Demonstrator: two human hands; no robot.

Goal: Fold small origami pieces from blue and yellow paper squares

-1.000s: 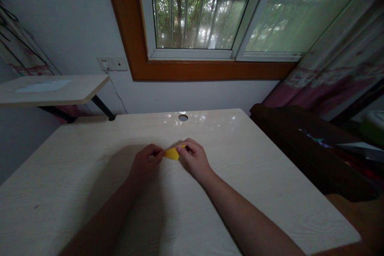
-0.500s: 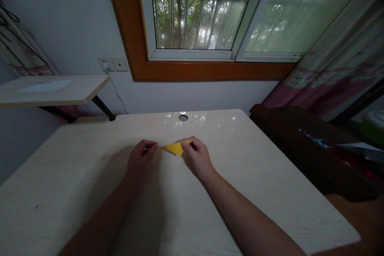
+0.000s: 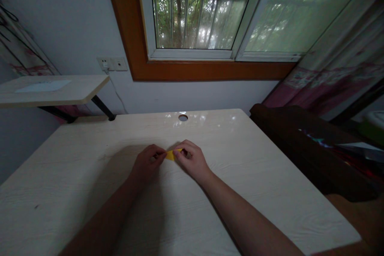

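Note:
A small piece of folded yellow paper (image 3: 170, 155) is held between my two hands, over the middle of the pale wooden desk (image 3: 192, 208). My left hand (image 3: 148, 161) pinches its left tip between thumb and forefinger. From the other side, my right hand (image 3: 192, 158) grips the right part, thumb on the near face. Only a short yellow strip shows between the fingers; the rest of the paper is hidden by my right hand.
A raised shelf (image 3: 45, 98) on black legs stands at the back left, a white sheet (image 3: 43, 86) on it. A round cable hole (image 3: 183, 117) lies near the desk's back edge. Dark wooden furniture (image 3: 288, 136) with items on it stands at the right, below a curtain (image 3: 324, 72).
My left hand has moved right and now pinches the paper's left tip. My right hand has shifted slightly left and nearer with the paper, so less of the yellow shows.

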